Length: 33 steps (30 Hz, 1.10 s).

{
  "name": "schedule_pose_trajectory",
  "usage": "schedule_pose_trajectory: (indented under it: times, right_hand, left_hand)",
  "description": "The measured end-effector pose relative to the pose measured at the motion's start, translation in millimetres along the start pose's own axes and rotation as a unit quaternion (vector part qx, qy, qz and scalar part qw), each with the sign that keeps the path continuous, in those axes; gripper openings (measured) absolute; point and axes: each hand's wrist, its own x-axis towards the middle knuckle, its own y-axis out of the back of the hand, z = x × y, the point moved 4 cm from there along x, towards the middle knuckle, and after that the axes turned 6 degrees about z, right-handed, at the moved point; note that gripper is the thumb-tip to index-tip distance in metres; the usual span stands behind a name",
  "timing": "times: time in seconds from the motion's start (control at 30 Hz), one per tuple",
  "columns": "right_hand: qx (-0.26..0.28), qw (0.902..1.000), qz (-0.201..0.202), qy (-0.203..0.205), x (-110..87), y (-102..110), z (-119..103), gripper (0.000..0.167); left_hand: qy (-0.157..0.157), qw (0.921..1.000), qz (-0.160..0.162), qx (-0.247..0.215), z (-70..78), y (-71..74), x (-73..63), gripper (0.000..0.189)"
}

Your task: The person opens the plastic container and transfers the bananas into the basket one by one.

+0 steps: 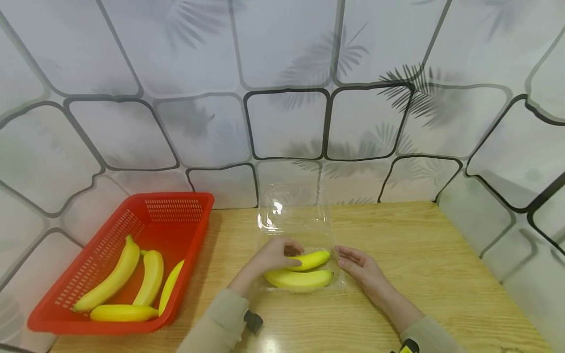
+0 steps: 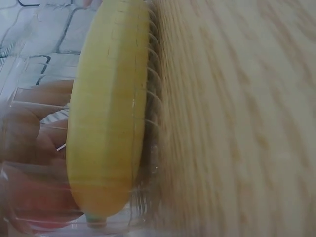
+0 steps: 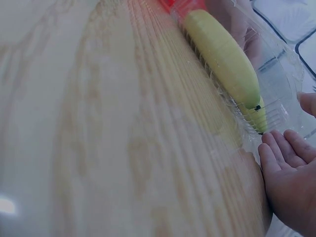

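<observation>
Two yellow bananas lie side by side in a clear plastic clamshell box [image 1: 340, 283] with its lid [image 1: 293, 215] raised behind. My left hand [image 1: 275, 255] reaches in from the left and holds the farther banana [image 1: 315, 260], thumb on its near side; some of its fingers are hidden. Closer to me lies the nearer banana [image 1: 300, 279], also seen through the plastic in the left wrist view [image 2: 108, 108]. At the box's right side is my right hand [image 1: 364, 272]; in the right wrist view its fingers [image 3: 281, 150] are extended beside the box wall, with nothing gripped.
A red plastic basket [image 1: 200, 235] with several bananas stands on the left of the wooden table [image 1: 388, 230]. Behind the table hangs a patterned white backdrop [image 1: 287, 122], which also runs along the right side.
</observation>
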Motion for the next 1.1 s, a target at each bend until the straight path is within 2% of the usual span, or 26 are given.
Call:
schedule_pose_trajectory:
  times: [0.23,0.57,0.77,1.1]
  right_hand:
    - [-0.003,1.0000,0.000,0.000,0.9,-0.7,-0.8,0.060]
    - [-0.001,1.0000,0.001,-0.002,-0.4,-0.1,-0.4,0.060]
    - [0.005,1.0000,0.003,-0.006,-0.4,0.2,-0.4,0.059]
    - [0.002,1.0000,-0.001,-0.009,-0.9,-0.4,-1.4,0.060]
  left_hand:
    - [0.001,0.9998,-0.009,0.015,-0.1,-0.6,-1.0,0.032]
    - [-0.013,0.9991,-0.023,0.033,0.9,-2.9,-1.5,0.033]
    - [-0.007,0.9993,-0.021,0.030,0.0,-3.0,-1.9,0.032]
    - [-0.015,0.9995,-0.013,0.026,1.3,-2.0,-3.1,0.033]
